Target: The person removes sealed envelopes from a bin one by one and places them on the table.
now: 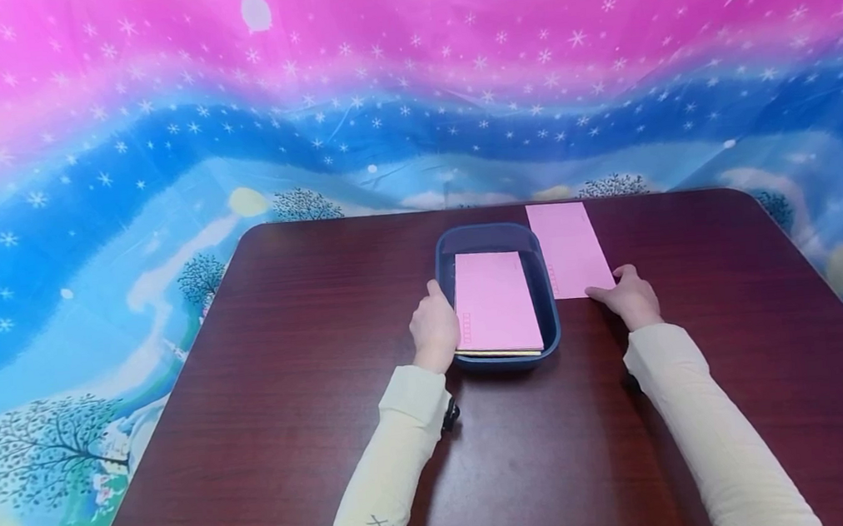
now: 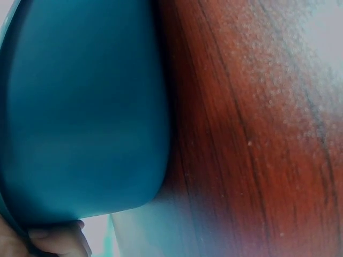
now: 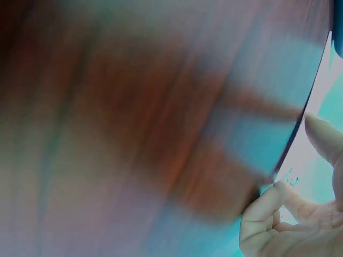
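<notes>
A dark blue plastic bin [image 1: 555,343] stands on the table with a stack of envelopes in it. A pink envelope [image 1: 496,302] tops the stack, and yellow shows at its near edge. My left hand [image 1: 435,326] grips the bin's left rim; in the left wrist view its fingers [image 2: 61,239] curl at the rim, beside the bin's blue side wall [image 2: 86,118]. Another pink envelope [image 1: 571,250] lies flat right of the bin. At its near right corner is my right hand [image 1: 631,299], thumb and fingers spread apart, thumb tip at the near edge.
The dark red-brown wooden table [image 1: 284,325] has rounded far corners. The loose envelope reaches the table's far edge. Behind hangs a pink and blue patterned cloth [image 1: 406,89], which also comes down along the table's sides.
</notes>
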